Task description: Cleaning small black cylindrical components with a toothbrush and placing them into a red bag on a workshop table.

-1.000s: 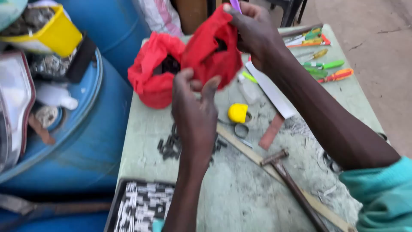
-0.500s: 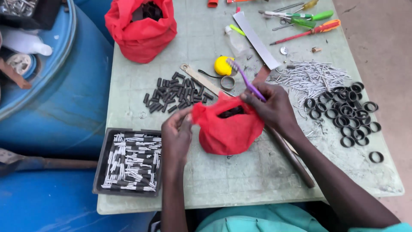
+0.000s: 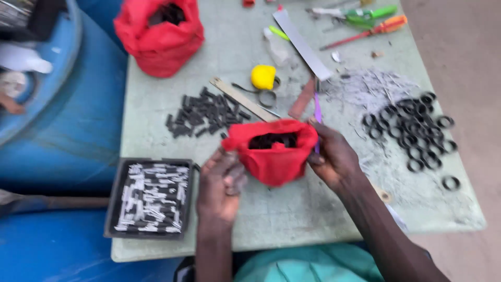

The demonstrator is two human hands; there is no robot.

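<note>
Red cloth bunches under my fingers: a small soft pouch (image 3: 272, 156) sits on the pale green tabletop (image 3: 292, 209) just in front of me, its mouth folded open over a dark heap of small black pieces inside. My left hand (image 3: 222, 185) holds the pouch's left side, the fingers curled and pressed onto the rolled rim. My right hand (image 3: 334, 159) grips the right rim, fingers closed on the fabric, and the same hand also holds a thin purple stick (image 3: 317, 112) that stands up past my knuckles; the picture is blurred, so I cannot tell what kind of tool it is. Just beyond the pouch lies a loose pile of short black tubes (image 3: 206, 112), matte and cylindrical, and beside it a flat metal ruler (image 3: 240, 98) set at a slant, with a rounded yellow object (image 3: 262, 77) near its far side. A larger red bag (image 3: 159, 36), slumped and wrinkled, stands at the far left of the tabletop. To my right, black rubbery rings (image 3: 412, 130) lie scattered, with a smear of thin pale slivers (image 3: 370, 86) behind them. At my left, a dark shallow tray (image 3: 150, 197) holds short white and black sticks. Screwdrivers (image 3: 365, 21) with green and orange handles lie at the far edge, and a blue drum (image 3: 57, 146) stands left of the tabletop.
</note>
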